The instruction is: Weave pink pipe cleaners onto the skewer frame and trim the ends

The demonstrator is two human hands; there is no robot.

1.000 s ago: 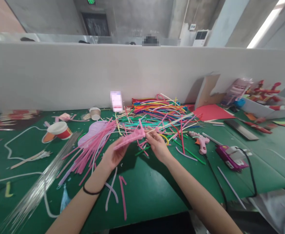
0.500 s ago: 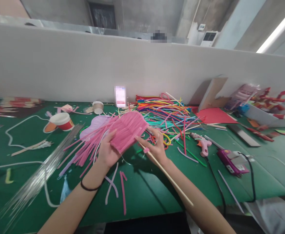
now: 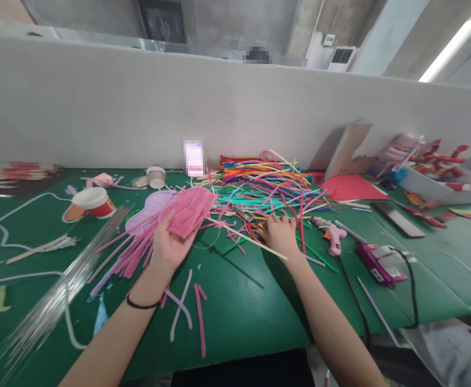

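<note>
My left hand (image 3: 173,242) grips a flat pink panel (image 3: 189,210) of fuzzy pipe cleaners, its fingers underneath and thumb on the near side. A thin wooden stick (image 3: 255,240) juts out from the panel to the right, with a small pink wrap near its top and a fine wire loop hanging below. My right hand (image 3: 280,236) rests palm down at the pipe-cleaner pile, its fingers curled over the handle end of a metal hand tool (image 3: 244,215). The fingers partly hide that tool's kind. Loose pink pipe cleaners (image 3: 132,258) fan out left of the panel.
Coloured pipe cleaners (image 3: 267,180) are heaped at the back. A glue gun (image 3: 335,239) and purple power strip (image 3: 380,266) with cords lie right. On the left are a paper cup (image 3: 98,203), thin wires (image 3: 62,287) and a white cord (image 3: 66,306). A phone (image 3: 194,158) leans against the partition.
My right hand has left the panel and stick and moved down and right to the table with the metal tool. The panel, still in my left hand, has shifted left and tilted flatter.
</note>
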